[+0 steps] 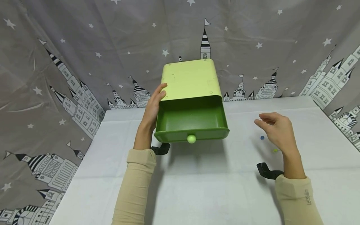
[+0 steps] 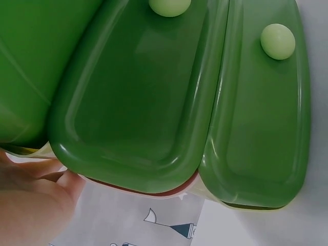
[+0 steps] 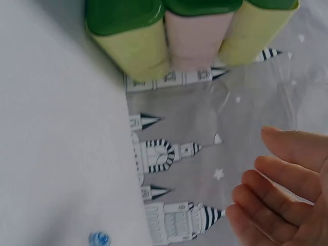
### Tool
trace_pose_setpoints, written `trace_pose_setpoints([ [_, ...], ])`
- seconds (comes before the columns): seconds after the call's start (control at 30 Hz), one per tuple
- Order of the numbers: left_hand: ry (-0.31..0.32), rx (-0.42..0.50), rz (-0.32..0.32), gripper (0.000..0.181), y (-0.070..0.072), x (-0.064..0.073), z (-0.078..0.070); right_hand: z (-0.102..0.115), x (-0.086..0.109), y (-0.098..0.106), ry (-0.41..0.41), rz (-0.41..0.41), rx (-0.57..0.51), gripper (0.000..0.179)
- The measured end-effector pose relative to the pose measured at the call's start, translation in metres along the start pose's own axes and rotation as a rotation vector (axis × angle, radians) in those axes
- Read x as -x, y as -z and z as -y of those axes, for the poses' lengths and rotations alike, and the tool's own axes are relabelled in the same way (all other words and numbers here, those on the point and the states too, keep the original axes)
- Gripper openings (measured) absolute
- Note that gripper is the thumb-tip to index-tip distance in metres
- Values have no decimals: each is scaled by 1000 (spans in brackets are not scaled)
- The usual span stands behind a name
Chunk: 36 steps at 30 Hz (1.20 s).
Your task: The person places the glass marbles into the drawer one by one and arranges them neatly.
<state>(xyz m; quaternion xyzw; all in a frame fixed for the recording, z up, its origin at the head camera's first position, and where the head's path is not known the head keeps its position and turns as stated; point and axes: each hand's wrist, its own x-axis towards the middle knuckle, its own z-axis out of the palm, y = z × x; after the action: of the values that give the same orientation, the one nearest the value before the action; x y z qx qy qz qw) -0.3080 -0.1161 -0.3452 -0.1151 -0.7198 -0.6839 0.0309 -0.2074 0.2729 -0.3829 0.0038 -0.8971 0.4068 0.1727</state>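
Observation:
A small stacked drawer unit [image 1: 189,78] with a yellow-green top stands at the back of the table. Its top green drawer [image 1: 209,134] is pulled out, with a round light-green knob [image 1: 191,139]; its visible inside is bare. Below it, the left wrist view has two closed green drawer fronts [image 2: 138,87]. My left hand [image 1: 152,107] rests against the unit's upper left side, fingertips at the top edge. Right of the unit, my right hand [image 1: 277,129] hovers over the table, fingers loosely bent and nothing held. Near it lies a small blue piece [image 1: 262,137].
A small yellow-green piece [image 1: 275,150] lies beneath the right hand. White cloth covers the table [image 1: 197,193]. Behind stands a grey curtain [image 1: 126,37] with stars and castles. The casings in the right wrist view are yellow and pink [image 3: 197,41].

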Motion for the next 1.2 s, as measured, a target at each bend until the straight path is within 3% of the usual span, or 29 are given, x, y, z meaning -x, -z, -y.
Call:
trace_pose_setpoints([
  [0.4, 4, -2, 4, 49, 0, -1, -1, -28, -3, 3, -75, 76, 96, 37],
  [0.83, 1, -12, 1, 49, 0, 0, 0, -62, -1, 12, -115, 287, 154, 43],
  [1.0, 3, -9, -1, 50, 0, 1, -1, -70, -1, 7, -142, 351, 143, 44],
  [1.2, 2, 5, 5, 50, 0, 0, 0, -72, 1, -1, -179, 366, 158, 43],
])
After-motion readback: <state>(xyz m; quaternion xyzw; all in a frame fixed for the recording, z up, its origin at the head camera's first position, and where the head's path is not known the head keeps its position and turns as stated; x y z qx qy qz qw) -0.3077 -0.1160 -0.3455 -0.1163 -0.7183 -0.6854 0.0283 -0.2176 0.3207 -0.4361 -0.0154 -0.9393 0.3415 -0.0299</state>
